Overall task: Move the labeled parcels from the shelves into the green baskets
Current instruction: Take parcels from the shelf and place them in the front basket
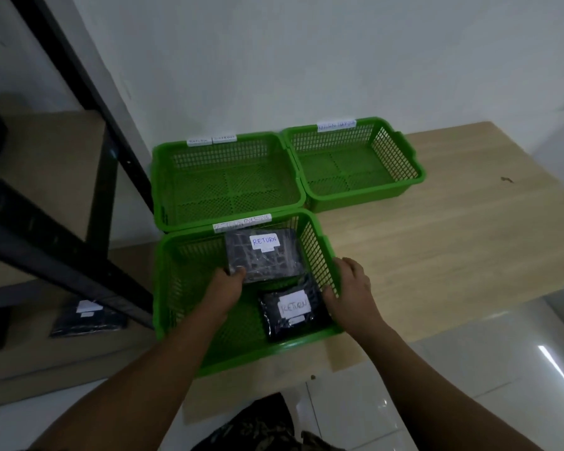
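Three green baskets sit close together on a wooden tabletop (437, 229). The two far baskets (189, 164) (401, 151) are open from above. The near basket (183, 288) holds two dark parcels (267, 258) (290, 317) toward its right, with bare floor at its left. A black shelf frame (111, 177) crowds the left side; the tabletop is open to the right.

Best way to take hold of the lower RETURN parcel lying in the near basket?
Take the lower RETURN parcel by its left edge, coming from above. It lies flat on the floor of the near basket, its right side close to the wall beside the right hand, while the mesh to its left is bare. The left hand is pinching the upper parcel.
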